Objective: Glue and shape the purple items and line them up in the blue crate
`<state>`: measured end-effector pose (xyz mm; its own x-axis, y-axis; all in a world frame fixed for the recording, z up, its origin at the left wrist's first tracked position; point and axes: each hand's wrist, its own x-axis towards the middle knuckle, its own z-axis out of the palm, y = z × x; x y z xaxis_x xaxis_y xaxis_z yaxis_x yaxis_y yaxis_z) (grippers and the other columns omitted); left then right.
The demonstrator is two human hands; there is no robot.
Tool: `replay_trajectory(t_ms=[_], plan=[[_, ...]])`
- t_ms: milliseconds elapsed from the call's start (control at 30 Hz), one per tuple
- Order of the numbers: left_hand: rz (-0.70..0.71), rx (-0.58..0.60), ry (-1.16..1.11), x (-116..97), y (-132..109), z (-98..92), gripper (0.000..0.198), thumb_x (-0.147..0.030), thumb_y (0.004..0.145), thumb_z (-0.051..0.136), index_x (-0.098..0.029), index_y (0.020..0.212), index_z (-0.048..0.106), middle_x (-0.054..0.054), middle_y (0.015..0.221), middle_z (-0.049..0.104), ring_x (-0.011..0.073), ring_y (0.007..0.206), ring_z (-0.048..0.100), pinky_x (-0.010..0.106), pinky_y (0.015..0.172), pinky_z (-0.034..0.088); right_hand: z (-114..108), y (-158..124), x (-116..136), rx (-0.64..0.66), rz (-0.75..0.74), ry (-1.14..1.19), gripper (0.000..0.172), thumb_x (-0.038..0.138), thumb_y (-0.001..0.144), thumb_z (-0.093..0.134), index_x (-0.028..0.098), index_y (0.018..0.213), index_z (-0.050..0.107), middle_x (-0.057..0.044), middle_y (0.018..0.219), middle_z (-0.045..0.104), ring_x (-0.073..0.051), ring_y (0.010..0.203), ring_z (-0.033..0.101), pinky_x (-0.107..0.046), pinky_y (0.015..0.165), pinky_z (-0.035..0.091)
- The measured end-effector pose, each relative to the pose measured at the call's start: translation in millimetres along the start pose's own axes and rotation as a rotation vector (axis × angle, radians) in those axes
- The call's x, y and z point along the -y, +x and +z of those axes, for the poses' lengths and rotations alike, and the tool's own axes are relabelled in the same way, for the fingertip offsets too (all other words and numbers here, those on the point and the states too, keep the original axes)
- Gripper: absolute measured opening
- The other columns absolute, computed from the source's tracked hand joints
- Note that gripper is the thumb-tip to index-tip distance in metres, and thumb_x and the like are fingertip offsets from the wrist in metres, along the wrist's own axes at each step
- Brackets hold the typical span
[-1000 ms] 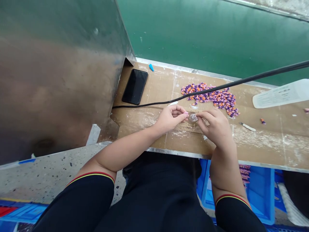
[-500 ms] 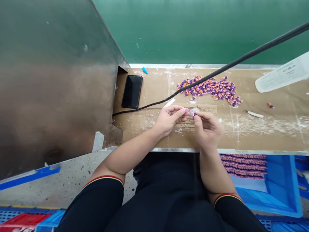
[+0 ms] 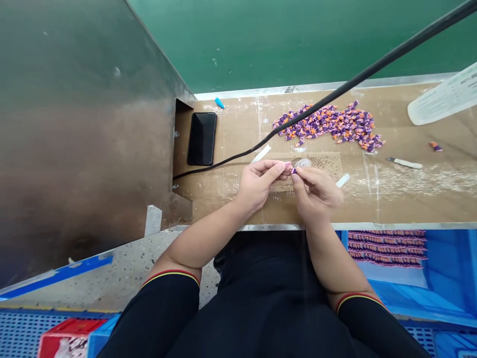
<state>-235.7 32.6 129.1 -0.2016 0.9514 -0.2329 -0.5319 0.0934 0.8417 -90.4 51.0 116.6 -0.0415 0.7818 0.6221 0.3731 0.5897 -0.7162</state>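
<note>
My left hand (image 3: 258, 185) pinches a small pink piece (image 3: 287, 165) between thumb and forefinger. Close against it, the fingertips of my right hand (image 3: 319, 193) are closed on a small purple piece (image 3: 293, 171); whether the two pieces touch I cannot tell. Just behind my right fingers, a small clear round dish (image 3: 303, 163) rests on a cardboard patch dotted with dark specks. Beyond the hands lies a loose pile of small purple, orange and pink pieces (image 3: 331, 124).
A black cable (image 3: 335, 94) slants over the bench. At left lie a phone (image 3: 201, 139) and a blue cap (image 3: 219, 103); at right, a white-handled knife (image 3: 406, 163), a single piece (image 3: 435, 146) and a white translucent bottle (image 3: 443, 99). Below the edge, a blue bin (image 3: 447, 273) holds rows of pieces.
My right hand has moved left, bringing the purple piece from the clear dish to the pink piece in my left hand. The view has shifted slightly.
</note>
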Motion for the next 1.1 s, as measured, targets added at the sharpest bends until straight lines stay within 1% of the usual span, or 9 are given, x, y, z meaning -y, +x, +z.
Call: replay_trajectory(t_ms=[67, 167, 267, 400, 533, 700, 833, 933, 1100], plan=[[0.014, 0.0, 0.013, 0.4, -0.3, 0.2, 0.05, -0.065, 0.067, 0.106, -0.022, 0.087, 0.089, 0.005, 0.09, 0.085, 0.0145, 0.083, 0.077, 0.029, 0.086, 0.066, 0.1, 0.2, -0.2, 0.002, -0.002, -0.004, 0.012, 0.039, 0.108, 0.076, 0.032, 0.106, 0.086, -0.004, 0.099, 0.087, -0.025, 0.091, 0.085, -0.046, 0.085, 0.074], [0.035, -0.005, 0.057, 0.9, -1.1, -0.2, 0.052, -0.068, 0.07, 0.104, -0.022, 0.089, 0.089, 0.006, 0.092, 0.086, 0.0164, 0.086, 0.079, 0.032, 0.09, 0.068, -1.4, 0.3, -2.7, 0.046, 0.046, -0.025, 0.016, 0.044, 0.108, 0.075, 0.032, 0.105, 0.086, -0.005, 0.099, 0.087, -0.027, 0.093, 0.085, -0.049, 0.089, 0.074], [0.041, -0.007, 0.08, 1.6, -1.9, -1.0, 0.053, -0.069, 0.071, 0.103, -0.022, 0.09, 0.089, 0.006, 0.094, 0.086, 0.0168, 0.086, 0.079, 0.033, 0.09, 0.068, -2.3, 0.0, -4.0, 0.065, 0.081, 0.002, 0.018, 0.047, 0.107, 0.076, 0.032, 0.104, 0.086, -0.006, 0.1, 0.087, -0.027, 0.095, 0.085, -0.05, 0.091, 0.074], [0.056, -0.008, 0.075, 3.0, -2.2, -1.4, 0.051, -0.067, 0.072, 0.104, -0.022, 0.091, 0.09, 0.006, 0.094, 0.087, 0.0143, 0.084, 0.078, 0.028, 0.086, 0.067, 0.3, 0.1, -0.6, 0.023, 0.039, 0.021, 0.012, 0.039, 0.108, 0.077, 0.032, 0.106, 0.086, -0.005, 0.101, 0.088, -0.026, 0.094, 0.085, -0.046, 0.089, 0.074], [0.101, -0.013, 0.08, 3.3, -2.7, -1.3, 0.044, -0.063, 0.074, 0.104, -0.024, 0.089, 0.091, 0.005, 0.092, 0.087, 0.0132, 0.081, 0.079, 0.026, 0.084, 0.067, 3.7, 1.4, 2.9, -0.021, -0.002, 0.029, 0.009, 0.031, 0.106, 0.078, 0.03, 0.107, 0.087, -0.004, 0.1, 0.088, -0.024, 0.09, 0.086, -0.043, 0.086, 0.074], [0.233, 0.009, 0.171, 0.8, -5.8, -0.8, 0.033, -0.058, 0.084, 0.099, -0.026, 0.091, 0.092, 0.006, 0.096, 0.089, 0.016, 0.088, 0.083, 0.028, 0.09, 0.07, 4.5, 3.1, 1.6, -0.053, -0.058, 0.04, 0.006, 0.024, 0.104, 0.08, 0.028, 0.105, 0.085, -0.003, 0.097, 0.089, -0.022, 0.087, 0.087, -0.039, 0.08, 0.074], [0.329, 0.009, 0.244, 2.7, -7.1, -0.8, 0.03, -0.055, 0.09, 0.095, -0.026, 0.094, 0.092, 0.007, 0.099, 0.089, 0.0192, 0.092, 0.086, 0.032, 0.093, 0.072, 4.5, 3.1, 1.2, -0.067, -0.087, 0.049, 0.007, 0.021, 0.103, 0.082, 0.028, 0.106, 0.085, -0.003, 0.097, 0.089, -0.022, 0.087, 0.087, -0.038, 0.079, 0.073], [0.407, 0.014, 0.282, 5.7, -6.8, -1.9, 0.027, -0.054, 0.095, 0.091, -0.027, 0.096, 0.092, 0.007, 0.101, 0.089, 0.0198, 0.095, 0.086, 0.033, 0.094, 0.072, 4.1, 1.8, 1.9, -0.068, -0.077, 0.034, 0.007, 0.023, 0.103, 0.082, 0.028, 0.105, 0.085, -0.003, 0.099, 0.089, -0.022, 0.086, 0.086, -0.038, 0.08, 0.073], [0.553, 0.05, 0.427, 7.1, -7.1, -5.5, 0.018, -0.045, 0.103, 0.084, -0.028, 0.104, 0.092, 0.007, 0.106, 0.09, 0.0206, 0.102, 0.088, 0.034, 0.099, 0.072, 2.0, -1.5, 0.4, -0.036, -0.031, -0.001, 0.004, 0.03, 0.104, 0.082, 0.03, 0.107, 0.085, -0.003, 0.099, 0.087, -0.023, 0.09, 0.086, -0.041, 0.086, 0.074]])
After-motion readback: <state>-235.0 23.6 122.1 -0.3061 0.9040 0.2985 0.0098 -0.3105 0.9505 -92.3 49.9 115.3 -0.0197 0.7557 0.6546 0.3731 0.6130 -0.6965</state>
